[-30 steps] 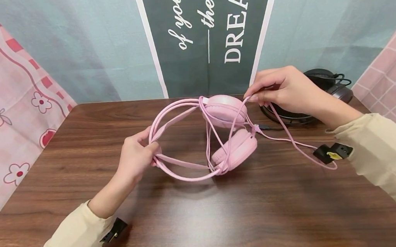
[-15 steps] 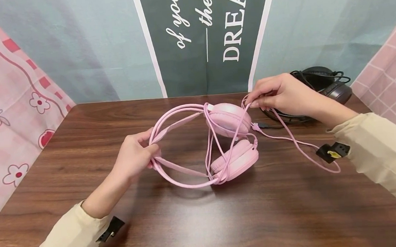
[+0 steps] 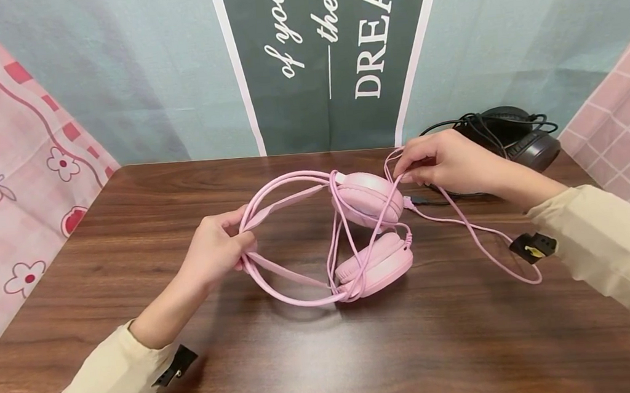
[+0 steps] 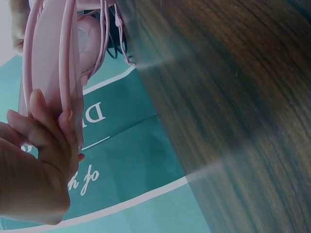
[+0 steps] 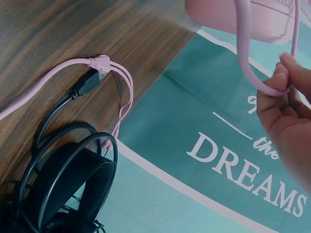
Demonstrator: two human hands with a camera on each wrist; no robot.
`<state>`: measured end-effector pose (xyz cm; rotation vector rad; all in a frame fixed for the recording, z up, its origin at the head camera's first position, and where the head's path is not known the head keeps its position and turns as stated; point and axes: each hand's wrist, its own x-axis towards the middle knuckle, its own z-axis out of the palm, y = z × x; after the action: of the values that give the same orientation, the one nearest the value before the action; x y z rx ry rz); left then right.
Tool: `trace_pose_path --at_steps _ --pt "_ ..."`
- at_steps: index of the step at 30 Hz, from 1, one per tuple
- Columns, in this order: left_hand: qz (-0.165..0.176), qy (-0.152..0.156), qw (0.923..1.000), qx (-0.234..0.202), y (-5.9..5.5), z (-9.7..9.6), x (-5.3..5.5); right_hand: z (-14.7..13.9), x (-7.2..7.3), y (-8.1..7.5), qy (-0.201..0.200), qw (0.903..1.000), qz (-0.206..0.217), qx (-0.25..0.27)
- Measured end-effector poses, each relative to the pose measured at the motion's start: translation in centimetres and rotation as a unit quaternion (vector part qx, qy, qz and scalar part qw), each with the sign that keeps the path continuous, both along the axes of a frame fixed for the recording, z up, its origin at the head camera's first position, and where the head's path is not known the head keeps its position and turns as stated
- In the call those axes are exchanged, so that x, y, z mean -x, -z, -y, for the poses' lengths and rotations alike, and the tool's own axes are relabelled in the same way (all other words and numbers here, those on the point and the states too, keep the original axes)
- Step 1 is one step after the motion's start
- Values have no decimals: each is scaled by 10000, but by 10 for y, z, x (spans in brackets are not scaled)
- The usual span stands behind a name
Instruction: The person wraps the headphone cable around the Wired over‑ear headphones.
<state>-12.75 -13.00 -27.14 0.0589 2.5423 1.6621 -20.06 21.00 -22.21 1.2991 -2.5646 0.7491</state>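
Observation:
Pink headphones (image 3: 369, 195) are held at the top of the headband by my left hand (image 3: 218, 246), thumb on the near side. Their ear cups point right, and loops of pink cable wrap across the cups and band. Just right of the upper cup, my right hand (image 3: 448, 160) pinches a pink cable (image 5: 245, 48) between thumb and fingertips. From there the cable droops right past my right sleeve. In the left wrist view, the fingers of my left hand (image 4: 46, 145) curl against the headband (image 4: 48, 63). A Y-shaped cable joint (image 5: 100, 64) lies beyond the right hand.
Black headphones (image 3: 536, 149) with a tangled cord lie at the table's back right. A black USB plug (image 5: 86, 83) rests beside the pink joint. Behind the brown wooden table (image 3: 317, 369) hangs a lettered cloth (image 3: 331, 121); pink patterned cloth (image 3: 30, 182) covers the left side.
The pink headphones have come down and slightly towards me, with the ear cups lower. My right hand has moved down with the cable pinched in it, uncovering more of the black headphones.

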Motion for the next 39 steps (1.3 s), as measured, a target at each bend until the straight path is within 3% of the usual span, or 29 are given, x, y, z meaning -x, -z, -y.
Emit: trace_pose_path --at_steps 6,14,19,26,29,33,39 --pt "6 117 9999 -56 -2 0 -2 1 -3 -1 404 9987 146 -262" --pt "-23 181 9998 -34 -2 1 -4 -2 -3 0 788 9950 -268 -554" --pt "-66 152 9999 -10 0 2 -3 -1 -5 -1 1098 9914 -224 -683" --pt "-80 125 9999 -3 1 2 -2 2 -11 -5 1513 9803 1098 -643" --pt "-85 138 9999 11 1 3 -3 3 -12 -8 1507 9769 1397 -583" --pt "-74 124 9999 1 1 3 -2 2 -12 -11 1429 9787 1310 -671" --pt "-36 93 9999 -59 2 2 -2 -1 -11 -14 1158 9851 741 -1031"
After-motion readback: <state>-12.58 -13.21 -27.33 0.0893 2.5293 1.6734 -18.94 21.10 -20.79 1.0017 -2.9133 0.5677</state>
